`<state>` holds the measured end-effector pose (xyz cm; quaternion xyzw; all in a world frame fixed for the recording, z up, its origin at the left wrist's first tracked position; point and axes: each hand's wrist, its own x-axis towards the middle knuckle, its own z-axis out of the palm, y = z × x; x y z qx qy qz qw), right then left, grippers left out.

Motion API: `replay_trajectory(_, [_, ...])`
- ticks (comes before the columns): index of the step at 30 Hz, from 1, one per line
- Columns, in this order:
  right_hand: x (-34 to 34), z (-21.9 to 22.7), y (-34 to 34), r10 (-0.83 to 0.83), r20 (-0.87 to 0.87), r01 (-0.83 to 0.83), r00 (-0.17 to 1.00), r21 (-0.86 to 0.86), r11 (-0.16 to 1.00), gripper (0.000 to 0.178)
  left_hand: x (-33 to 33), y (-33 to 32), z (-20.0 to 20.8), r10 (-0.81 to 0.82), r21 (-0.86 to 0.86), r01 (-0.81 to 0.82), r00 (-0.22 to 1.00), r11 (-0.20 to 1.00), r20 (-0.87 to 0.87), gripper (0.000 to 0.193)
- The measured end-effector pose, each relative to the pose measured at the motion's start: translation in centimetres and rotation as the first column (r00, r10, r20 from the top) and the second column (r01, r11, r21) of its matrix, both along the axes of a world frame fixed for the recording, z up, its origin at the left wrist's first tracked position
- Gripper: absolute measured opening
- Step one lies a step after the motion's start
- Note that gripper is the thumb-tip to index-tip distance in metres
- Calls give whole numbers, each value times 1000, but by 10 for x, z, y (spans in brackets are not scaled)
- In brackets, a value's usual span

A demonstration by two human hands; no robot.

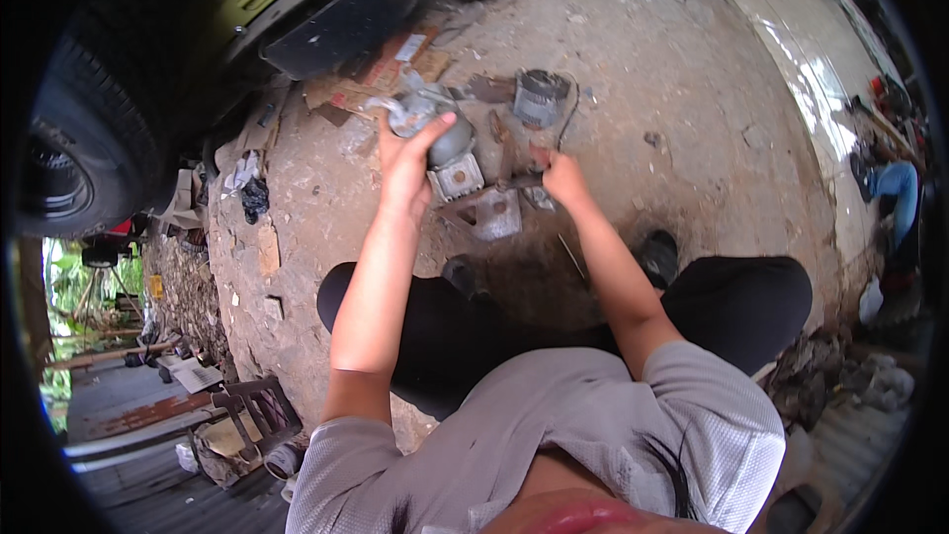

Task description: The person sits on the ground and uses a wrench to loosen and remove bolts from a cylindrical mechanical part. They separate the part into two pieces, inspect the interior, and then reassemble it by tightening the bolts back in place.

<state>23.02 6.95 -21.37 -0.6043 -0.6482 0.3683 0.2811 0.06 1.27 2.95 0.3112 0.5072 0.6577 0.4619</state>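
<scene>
The left hand (pixel 405 168) wraps a grey, rounded metal housing (pixel 453 145), its thumb laid across the top and the other fingers largely hidden at the far side. The grip seems meant to steady the bulky piece from its side, since its curved shell would probably roll if left loose. Directly below it sits a pale grey, square metal block with a round hole (pixel 457 178); whether the two are joined, I cannot tell. The right hand (pixel 563 178) is curled beside the end of a dark, narrow bar (pixel 521 181), and blur hides whether the fingers pinch it.

A silvery, angular metal bracket with a hole (pixel 492 215) lies nearer the body, and a dark grey, ribbed cylinder (pixel 541 99) stands beyond the right hand, both probably kept within easy reach on the brown, dusty floor (pixel 643 69). The housing is in the left hand, apart from the right and to its left.
</scene>
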Motion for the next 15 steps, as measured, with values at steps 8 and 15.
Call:
replay_trajectory(8, [153, -72, 18, -618, -392, 495, 682, -374, 784, 32, -27, -11, -2, -63, 57, 65, 998, 996, -24, 69])
replay_trajectory(15, [151, -41, 16, -622, -631, 454, 464, -434, 779, 34, -34, -9, 3, -52, 77, 49, 998, 996, 35, 64])
